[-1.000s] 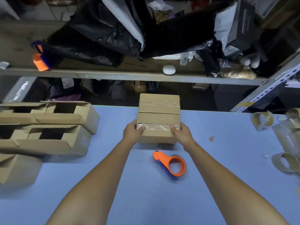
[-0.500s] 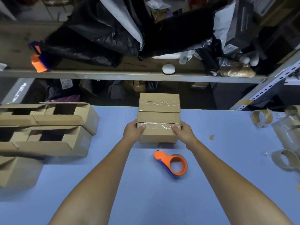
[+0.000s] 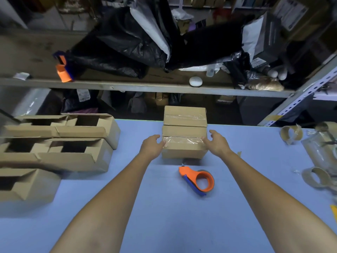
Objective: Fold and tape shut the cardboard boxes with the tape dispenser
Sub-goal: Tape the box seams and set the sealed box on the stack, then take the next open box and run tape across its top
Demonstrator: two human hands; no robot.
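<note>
Two taped cardboard boxes stand in the middle of the blue table [image 3: 164, 216], the near box [image 3: 184, 148] touching the far box [image 3: 185, 115] behind it. My left hand [image 3: 151, 145] is at the near box's left side and my right hand [image 3: 218, 143] at its right side. Both thumbs touch the taped top edge, and the fingers are loose and slightly spread off the sides. The orange tape dispenser [image 3: 197, 179] with a blue blade guard lies on the table just in front of the near box, closer to my right arm.
Several open, untaped boxes [image 3: 60, 152] are stacked along the left of the table. Empty tape cores [image 3: 291, 134] and plastic scraps lie at the right edge. A metal shelf [image 3: 145, 86] with black bags and a second orange dispenser [image 3: 63, 70] runs behind the table.
Both hands have loosened from gripping the near box's sides; the fingers have lifted off and spread. The box and the dispenser have stayed in place.
</note>
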